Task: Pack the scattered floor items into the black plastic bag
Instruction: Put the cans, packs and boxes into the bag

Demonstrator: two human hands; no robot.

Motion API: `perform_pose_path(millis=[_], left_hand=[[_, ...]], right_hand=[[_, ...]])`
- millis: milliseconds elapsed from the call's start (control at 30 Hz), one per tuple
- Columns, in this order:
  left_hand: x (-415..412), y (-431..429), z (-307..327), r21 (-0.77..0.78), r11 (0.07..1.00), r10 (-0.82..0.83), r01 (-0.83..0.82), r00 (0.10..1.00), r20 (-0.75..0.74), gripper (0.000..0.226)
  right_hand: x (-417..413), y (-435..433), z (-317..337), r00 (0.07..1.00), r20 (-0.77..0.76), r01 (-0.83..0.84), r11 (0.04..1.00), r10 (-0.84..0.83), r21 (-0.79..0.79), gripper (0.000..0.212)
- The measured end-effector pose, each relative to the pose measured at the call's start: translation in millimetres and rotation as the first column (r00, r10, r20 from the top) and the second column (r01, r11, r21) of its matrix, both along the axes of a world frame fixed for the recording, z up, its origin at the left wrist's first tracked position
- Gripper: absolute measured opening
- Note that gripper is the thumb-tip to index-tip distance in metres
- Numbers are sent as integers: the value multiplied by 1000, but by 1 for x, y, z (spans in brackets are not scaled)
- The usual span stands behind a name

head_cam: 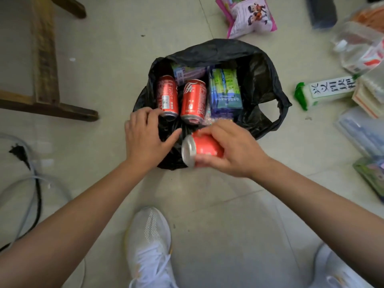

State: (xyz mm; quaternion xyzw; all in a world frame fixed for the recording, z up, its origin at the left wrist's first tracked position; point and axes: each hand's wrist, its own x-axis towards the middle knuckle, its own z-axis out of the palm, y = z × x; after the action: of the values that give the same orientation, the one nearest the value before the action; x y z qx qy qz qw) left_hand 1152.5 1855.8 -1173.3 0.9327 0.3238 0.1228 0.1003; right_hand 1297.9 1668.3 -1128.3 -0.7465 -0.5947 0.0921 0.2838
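Gripping a red aluminium drink can (204, 147) in the right hand (232, 150), fingers curled over the top, thumb underneath. Tipped on its side, silver end turned toward the left hand (145, 134). Right at the near lip of the crumpled black plastic bag (259, 75), not yet down inside. Spreading the left hand loose and flat on the bag's near rim, nothing clasped, thumb reaching over the black plastic toward the held can.

Just beyond the left fingertips, inside the bag: a red drink can with a barcode (167, 96), lying down, base close to those fingertips. Beside it, just past the held can, a second red drink can with white lettering (193, 100). Farther out from the right hand, still in the bag: a blue-and-green rectangular wrapped pack (225, 92), and behind the two cans a purple-and-green wrapped pack (187, 73), partly hidden.

Out on the pale tiled floor (116, 38), well to the right of the right hand: a long green-and-white packet with black characters (326, 90), a clear plastic bottle (353, 48), more wrapped goods, too blurred to tell. Far beyond the right hand, a pink-and-purple printed pouch (249, 15). Off to the left of the left hand, a dark wooden frame (43, 59) and a black power plug (18, 152) on its cable. Below both wrists, a white trainer (149, 246).
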Motion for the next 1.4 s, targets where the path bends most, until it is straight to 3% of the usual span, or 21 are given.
perform_pose_path(millis=[67, 133, 267, 400, 500, 733, 867, 1000, 1100, 1167, 1267, 1333, 1400], left_hand=[[6, 12, -3, -40, 999, 28, -34, 989, -146, 72], [2, 24, -6, -83, 996, 13, -30, 982, -189, 64], [-21, 42, -3, -240, 935, 287, -261, 954, 81, 44], [-34, 55, 2, -304, 890, 412, -339, 884, 222, 36], [-30, 51, 3, -320, 894, 390, -312, 894, 220, 36], [-13, 40, 12, -366, 902, 350, -229, 884, 309, 32], [0, 40, 36, -239, 965, 179, -107, 936, 304, 31], [44, 53, 77, -101, 992, -41, 70, 963, 265, 35], [96, 56, 111, 5, 965, -262, 264, 957, 125, 41], [131, 54, 124, 59, 920, -388, 387, 922, 4, 45], [179, 46, 126, 111, 841, -507, 530, 842, -181, 52], [210, 33, 123, 117, 797, -553, 593, 793, -257, 57], [241, 12, 118, 114, 767, -590, 631, 764, -262, 59]], right_hand=[[5, 22, 8, 991, -23, 132, 991, -132, 19, 69], [6, 42, 11, 975, -50, 216, 976, -215, 22, 69], [-10, 77, 3, 973, -9, 231, 973, -231, -18, 75], [-32, 103, -25, 963, 237, 155, 984, -130, -88, 73], [-48, 108, -48, 932, 363, 65, 985, -3, -159, 56], [-25, 66, -65, 989, 122, -55, 974, 83, -221, 58], [1, 43, -49, 999, 45, -20, 989, 27, -149, 47], [54, 24, -19, 976, 8, 219, 975, -220, 43, 40], [104, 13, 7, 878, -57, 477, 860, -475, 182, 34], [135, 3, 16, 776, -110, 630, 758, -621, 167, 37], [167, -21, 3, 579, -152, 798, 595, -801, -92, 49], [179, -38, -13, 437, -87, 845, 442, -895, -301, 60], [186, -56, -25, 361, 1, 856, 331, -932, -397, 68]])
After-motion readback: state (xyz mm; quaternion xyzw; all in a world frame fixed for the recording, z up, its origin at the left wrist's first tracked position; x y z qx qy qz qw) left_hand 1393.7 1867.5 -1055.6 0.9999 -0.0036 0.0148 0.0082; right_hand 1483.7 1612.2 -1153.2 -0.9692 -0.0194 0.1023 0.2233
